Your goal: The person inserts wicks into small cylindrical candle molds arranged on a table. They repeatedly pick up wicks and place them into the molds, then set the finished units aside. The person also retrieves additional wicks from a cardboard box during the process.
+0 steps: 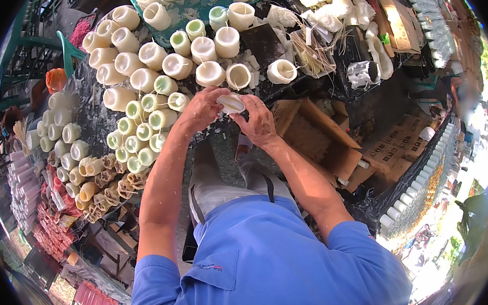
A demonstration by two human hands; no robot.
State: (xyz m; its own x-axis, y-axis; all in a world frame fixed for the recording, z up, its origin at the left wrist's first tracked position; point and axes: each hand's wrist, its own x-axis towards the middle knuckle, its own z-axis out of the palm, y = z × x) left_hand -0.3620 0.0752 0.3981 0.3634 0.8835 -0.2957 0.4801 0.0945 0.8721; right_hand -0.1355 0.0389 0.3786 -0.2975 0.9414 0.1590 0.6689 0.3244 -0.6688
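My left hand (203, 108) and my right hand (257, 120) are both closed around a small white wax candle (231, 103), held tilted at the table's near edge. Its round face is turned up, with a pale strip across it. Just beyond my fingers stand a hollow-topped white candle (238, 76) and another broad white candle (210, 73). A separate white candle with a wick (281, 71) is to their right. Pale green candles (145, 131) stand in rows left of my left forearm. My fingertips partly hide the held candle's sides.
Lumps of white wax (326, 0) lie at the back right, near a bundle of wicks (312, 52) and a wax-smeared dark can (363, 73). An open cardboard box (320, 141) is right of my legs. Brownish candles (107, 193) and pink sticks (52, 228) sit at the left.
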